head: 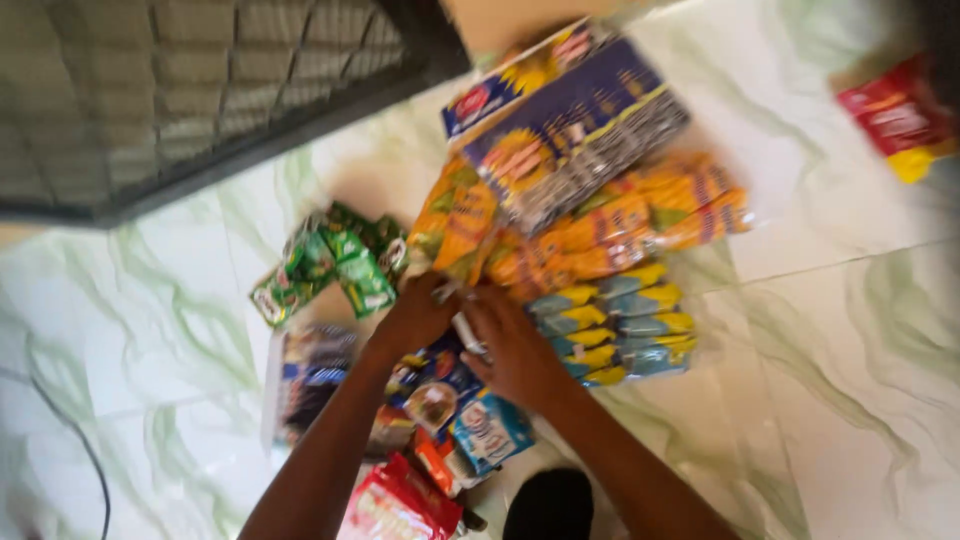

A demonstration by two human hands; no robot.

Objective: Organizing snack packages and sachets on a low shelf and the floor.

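Both hands [470, 330] meet over snack packets [600, 320], fingers curled round something small, blurred.

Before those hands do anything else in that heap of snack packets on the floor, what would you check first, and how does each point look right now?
1. Both hands in view: ok; the left hand and right hand meet mid-pile.
2. Grip on the small white thing between them: cannot tell, too blurred.
3. Green sachets apart from the hands: ok, they lie beside the left hand.
4. Blue-and-yellow packets stacked in order: ok, in rows beside the right hand.
5. Big blue sunflower pack lying flat: not ok, it rests tilted on the orange packets.
6. Picture sharpness: not ok.
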